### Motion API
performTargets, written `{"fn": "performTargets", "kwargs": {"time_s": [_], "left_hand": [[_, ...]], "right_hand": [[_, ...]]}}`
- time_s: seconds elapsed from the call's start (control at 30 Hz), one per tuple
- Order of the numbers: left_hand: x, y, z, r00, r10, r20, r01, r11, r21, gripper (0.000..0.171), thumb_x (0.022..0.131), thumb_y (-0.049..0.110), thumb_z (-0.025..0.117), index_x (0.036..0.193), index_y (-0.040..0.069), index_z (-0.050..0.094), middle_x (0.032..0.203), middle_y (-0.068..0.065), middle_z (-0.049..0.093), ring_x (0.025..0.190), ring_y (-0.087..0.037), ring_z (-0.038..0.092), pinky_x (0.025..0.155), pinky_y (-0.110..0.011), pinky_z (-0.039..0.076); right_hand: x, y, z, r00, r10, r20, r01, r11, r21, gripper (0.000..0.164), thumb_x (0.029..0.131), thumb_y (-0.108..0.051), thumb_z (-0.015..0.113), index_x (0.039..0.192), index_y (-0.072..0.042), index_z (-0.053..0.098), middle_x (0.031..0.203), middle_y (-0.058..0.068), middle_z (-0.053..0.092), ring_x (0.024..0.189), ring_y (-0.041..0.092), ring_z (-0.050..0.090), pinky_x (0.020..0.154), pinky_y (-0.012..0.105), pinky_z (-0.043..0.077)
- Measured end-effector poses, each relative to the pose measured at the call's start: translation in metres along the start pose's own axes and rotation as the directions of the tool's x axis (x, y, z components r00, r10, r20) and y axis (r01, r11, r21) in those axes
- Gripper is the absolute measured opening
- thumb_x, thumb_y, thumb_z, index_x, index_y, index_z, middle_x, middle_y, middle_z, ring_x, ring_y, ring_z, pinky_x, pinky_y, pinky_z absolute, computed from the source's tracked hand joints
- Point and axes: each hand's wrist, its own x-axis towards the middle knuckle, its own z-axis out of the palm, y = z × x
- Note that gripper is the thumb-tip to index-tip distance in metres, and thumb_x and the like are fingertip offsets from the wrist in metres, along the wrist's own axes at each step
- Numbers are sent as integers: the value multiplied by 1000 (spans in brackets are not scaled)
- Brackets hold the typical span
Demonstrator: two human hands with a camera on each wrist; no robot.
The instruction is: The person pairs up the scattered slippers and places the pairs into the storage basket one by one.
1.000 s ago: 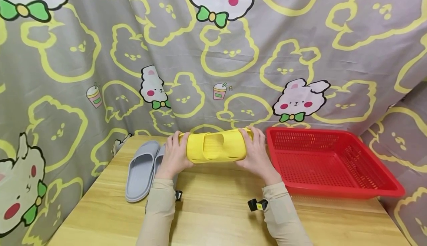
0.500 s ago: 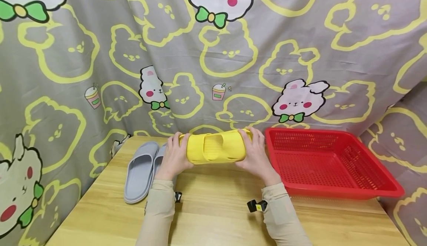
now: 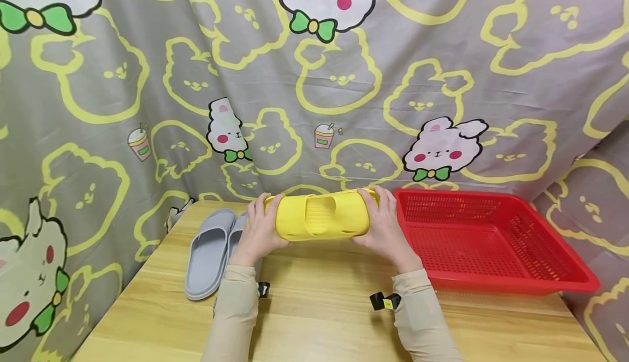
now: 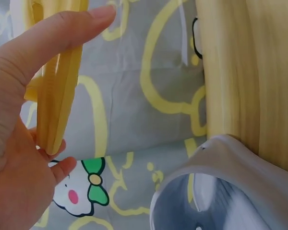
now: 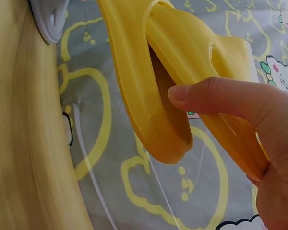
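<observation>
A pair of yellow slippers (image 3: 321,217) is held up over the far part of the wooden table, lying crosswise in the head view. My left hand (image 3: 259,225) grips its left end, and my right hand (image 3: 383,223) grips the right end. In the right wrist view the two yellow slippers (image 5: 144,86) overlap at an angle, with the thumb (image 5: 182,96) between them. The left wrist view shows the left hand (image 4: 19,96) around a narrow yellow sole edge (image 4: 57,105). Grey slippers (image 3: 208,253) lie on the table by the left hand, one partly hidden behind it.
A red perforated plastic basket (image 3: 496,283) stands at the right, close to the right hand. The wooden table (image 3: 314,307) reaches back to a grey patterned curtain (image 3: 344,154). A black device (image 3: 385,301) is strapped at the right wrist.
Both hands keep their hold on the yellow slippers. The right hand and the slippers have shifted slightly to the right; the grey slippers and basket stay in place.
</observation>
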Motion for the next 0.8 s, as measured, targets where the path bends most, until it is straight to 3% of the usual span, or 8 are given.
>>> {"fn": "performTargets", "kwargs": {"time_s": [0.17, 0.43, 0.8], "left_hand": [[-1, 2, 0, 998, -25, 51, 27, 999, -30, 124, 46, 30, 98, 149, 22, 31, 149, -20, 29, 133, -44, 27, 105, -62, 29], [-3, 1, 3, 996, -29, 90, 33, 999, -41, 124, 47, 29, 98, 149, 21, 29, 155, -19, 22, 136, -43, 24, 104, -62, 26], [-1, -2, 2, 998, 55, -21, -54, 998, 42, 120, 41, 29, 98, 144, 19, 37, 137, -16, 39, 124, -41, 35, 94, -55, 33]], "right_hand": [[-1, 3, -2, 1000, -17, -3, 17, 1000, 12, 104, 50, -24, 94, 140, -13, 42, 141, 22, 32, 133, 41, 23, 103, 60, 35], [-3, 3, -2, 999, -37, -4, 37, 999, 15, 103, 50, -24, 94, 139, -13, 43, 140, 20, 32, 133, 40, 23, 102, 59, 36], [-2, 4, 0, 1000, -22, 8, 22, 1000, 10, 106, 51, -24, 94, 141, -13, 40, 142, 21, 31, 134, 40, 22, 103, 59, 36]]}}
